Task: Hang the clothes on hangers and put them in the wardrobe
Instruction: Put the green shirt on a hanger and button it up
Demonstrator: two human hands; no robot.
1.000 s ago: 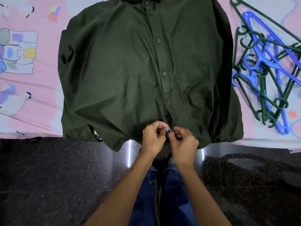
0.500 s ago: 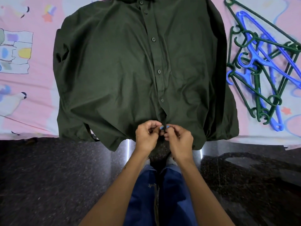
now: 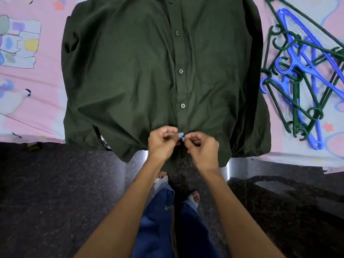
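Fingertips of the left hand (image 3: 161, 140) and right hand (image 3: 202, 147) pinch the placket of the dark green shirt (image 3: 130, 77), spread at the bed (image 3: 37, 116) near edge. Fabric should stay taut. Hangers (image 3: 301, 75) wait toward its right edge.

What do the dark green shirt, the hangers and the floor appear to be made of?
Shirt: woven cloth, likely cotton, matte, with soft creases; both hands pinch its placket near the hem.
Hangers: moulded plastic, judging by the solid blue and green colour and thin bars.
Floor: polished speckled stone, perhaps granite; it shows bright reflections.
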